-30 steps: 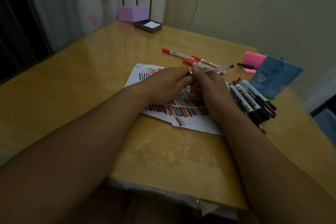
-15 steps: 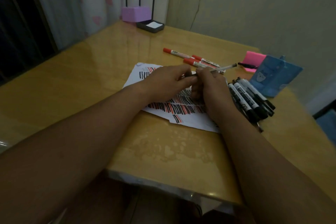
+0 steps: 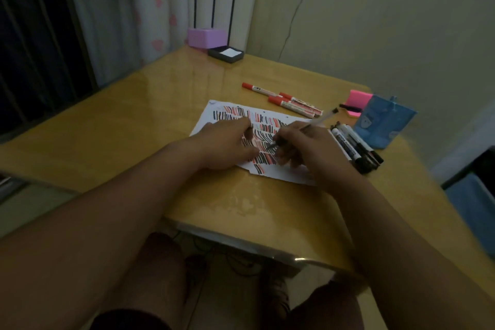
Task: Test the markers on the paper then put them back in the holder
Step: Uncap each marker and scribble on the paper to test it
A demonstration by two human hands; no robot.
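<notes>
Bare-armed from the frame edge to left hand (image 3: 227,142) and right hand (image 3: 302,147). Wearing dark shorts (image 3: 128,320), hem showing at 7 o'clock across the left thigh; bare-kneed beyond it. Too dim at 6 o'clock to tell footwear.

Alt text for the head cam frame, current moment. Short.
A right hand holds a slim marker tip-down over a paper covered in red and black strokes, while the left hand rests on the sheet. Red markers lie behind the paper, black markers to its right, beside a blue holder on a wooden table.
</notes>
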